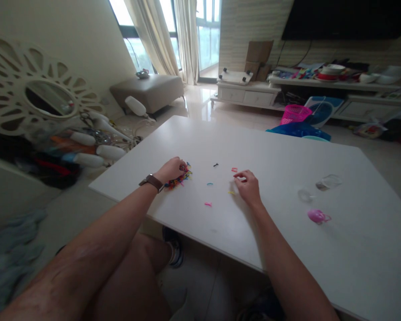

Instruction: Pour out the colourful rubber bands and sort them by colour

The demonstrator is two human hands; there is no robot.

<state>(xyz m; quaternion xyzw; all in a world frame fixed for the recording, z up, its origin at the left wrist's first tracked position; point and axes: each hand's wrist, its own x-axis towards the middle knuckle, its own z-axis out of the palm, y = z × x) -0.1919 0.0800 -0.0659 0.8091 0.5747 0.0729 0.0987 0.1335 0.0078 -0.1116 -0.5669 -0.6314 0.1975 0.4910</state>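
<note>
My left hand (173, 169), with a brown-strapped watch on its wrist, reaches into a heap of tiny multicoloured plastic pieces (177, 182). Its fingers are curled down into the heap, and what they pinch is hidden. My right hand (247, 185) hovers low over the white table (187, 138), fingers loosely bent and apart, nothing visible in them. Just beyond its fingertips lies a red piece (234, 169); a yellow piece (231, 193) is beside the hand. Between my hands lie a black piece (215, 165), a blue curved piece (210, 184) and a pink piece (208, 204), set apart from each other.
To the right on the table are a clear container (329, 182), a clear ring-like lid (305, 195) and a pink-purple cup-like object (318, 216). Beyond the table are a pink basket (294, 114) and a low cabinet (247, 95). A lamp with white shades (111, 152) stands left.
</note>
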